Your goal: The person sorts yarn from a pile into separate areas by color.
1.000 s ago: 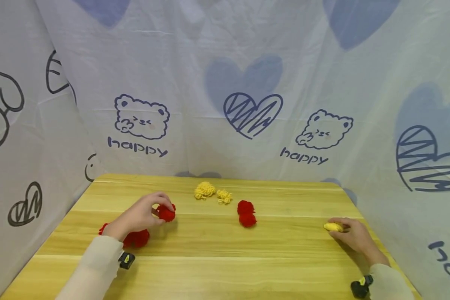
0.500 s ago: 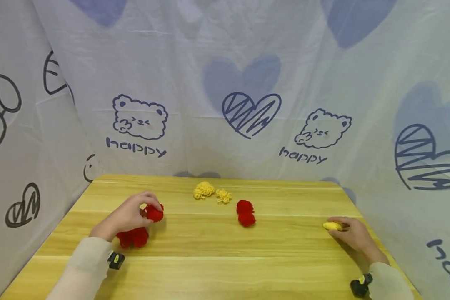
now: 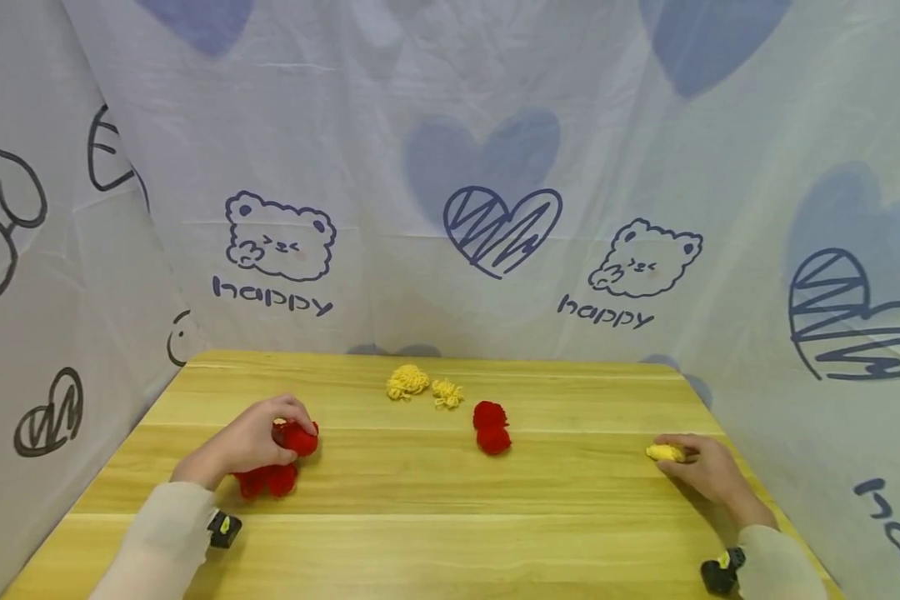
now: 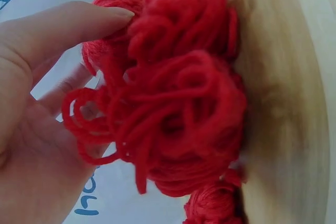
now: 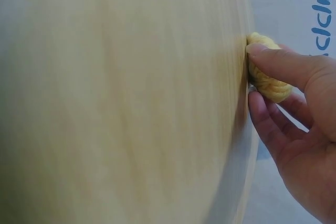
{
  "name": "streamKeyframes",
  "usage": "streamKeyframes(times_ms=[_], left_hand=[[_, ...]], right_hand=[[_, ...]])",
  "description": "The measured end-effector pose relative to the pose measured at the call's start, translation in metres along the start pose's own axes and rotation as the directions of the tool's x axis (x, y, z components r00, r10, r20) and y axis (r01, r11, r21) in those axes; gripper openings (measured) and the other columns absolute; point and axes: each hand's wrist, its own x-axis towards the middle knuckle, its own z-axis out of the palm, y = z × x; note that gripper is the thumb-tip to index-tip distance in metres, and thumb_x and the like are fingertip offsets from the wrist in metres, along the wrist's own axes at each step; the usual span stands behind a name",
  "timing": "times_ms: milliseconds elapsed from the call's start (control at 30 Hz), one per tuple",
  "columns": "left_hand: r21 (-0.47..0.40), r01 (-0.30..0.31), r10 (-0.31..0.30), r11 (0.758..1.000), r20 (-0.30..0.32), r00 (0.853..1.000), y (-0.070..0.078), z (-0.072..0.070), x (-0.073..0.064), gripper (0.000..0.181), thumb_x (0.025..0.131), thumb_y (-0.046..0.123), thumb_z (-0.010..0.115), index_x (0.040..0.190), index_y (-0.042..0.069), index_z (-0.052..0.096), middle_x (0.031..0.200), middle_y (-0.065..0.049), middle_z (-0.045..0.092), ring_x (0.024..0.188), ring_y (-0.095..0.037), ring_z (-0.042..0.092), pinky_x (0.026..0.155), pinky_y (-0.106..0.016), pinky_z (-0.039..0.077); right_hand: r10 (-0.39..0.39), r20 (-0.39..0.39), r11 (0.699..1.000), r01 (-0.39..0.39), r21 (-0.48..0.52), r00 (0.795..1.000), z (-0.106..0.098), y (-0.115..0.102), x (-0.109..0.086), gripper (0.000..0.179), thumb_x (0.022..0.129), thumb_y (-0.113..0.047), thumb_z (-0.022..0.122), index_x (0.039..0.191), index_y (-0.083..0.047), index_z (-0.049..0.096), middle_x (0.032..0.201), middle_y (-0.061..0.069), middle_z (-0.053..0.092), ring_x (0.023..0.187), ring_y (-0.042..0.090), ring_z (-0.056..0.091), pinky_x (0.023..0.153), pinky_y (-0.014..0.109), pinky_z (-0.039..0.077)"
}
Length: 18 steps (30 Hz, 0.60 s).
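My left hand (image 3: 255, 435) pinches a small red yarn ball (image 3: 302, 441) between thumb and fingers at the left of the table. Just in front of it, partly covered by that hand, lie more red yarn balls (image 3: 267, 479). In the left wrist view these loose-looped yarn bundles (image 4: 181, 114) fill the middle, and the thumb presses the held ball (image 4: 107, 43) behind them. Over at the right side, my right hand (image 3: 711, 473) grips a yellow yarn ball (image 3: 664, 452), thumb on one side and fingers on the other, low at the tabletop (image 5: 147, 103).
Two red yarn balls (image 3: 492, 437) sit touching near the table's middle. Farther back lie a larger yellow yarn bundle (image 3: 407, 381) and a smaller yellow one (image 3: 447, 393). A printed white cloth (image 3: 390, 250) hangs behind the wooden table (image 3: 450, 533) and along both sides.
My left hand has moved left and slightly nearer with its red yarn ball, coming down beside the other red balls. The right hand stays put with the yellow yarn ball.
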Motion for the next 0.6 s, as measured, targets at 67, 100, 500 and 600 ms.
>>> streamKeyframes(times_ms=[67,100,500,600], left_hand=[[-0.006,0.001,-0.001,1.000,0.010,1.000,-0.001,0.002,0.000,0.033,0.075,-0.003,0.085,0.099,0.017,0.075,0.115,-0.009,0.065,0.105,-0.029,0.062,0.088,-0.048,0.061],[-0.009,-0.003,0.003,1.000,0.014,1.000,-0.001,0.003,0.001,0.032,0.075,-0.003,0.085,0.099,0.017,0.075,0.114,-0.009,0.065,0.105,-0.029,0.062,0.088,-0.048,0.061],[0.017,-0.029,0.028,0.999,0.077,0.997,-0.003,0.014,0.007,0.033,0.076,-0.003,0.085,0.099,0.018,0.075,0.110,-0.004,0.066,0.101,-0.021,0.062,0.087,-0.038,0.059],[0.020,-0.019,0.017,1.000,0.090,0.996,-0.003,0.015,0.008,0.033,0.076,-0.002,0.085,0.100,0.018,0.075,0.111,-0.003,0.066,0.101,-0.021,0.061,0.088,-0.039,0.058]], right_hand=[[-0.004,-0.001,1.000,0.004,0.000,1.000,0.000,0.000,-0.001,0.041,0.088,-0.019,0.083,0.125,-0.004,0.073,0.129,0.031,0.066,0.103,0.039,0.071,0.073,0.026,0.058],[-0.007,0.000,1.000,0.007,0.002,1.000,0.000,0.001,-0.001,0.041,0.088,-0.019,0.082,0.125,-0.004,0.073,0.129,0.032,0.066,0.103,0.039,0.071,0.073,0.026,0.058],[-0.012,-0.003,1.000,0.012,0.007,1.000,0.000,0.000,-0.002,0.041,0.088,-0.019,0.082,0.125,-0.004,0.073,0.129,0.032,0.066,0.101,0.039,0.072,0.072,0.027,0.059],[-0.011,-0.006,1.000,0.011,0.004,1.000,0.000,0.000,-0.002,0.041,0.087,-0.018,0.083,0.125,-0.004,0.073,0.129,0.031,0.067,0.102,0.039,0.072,0.074,0.031,0.061]])
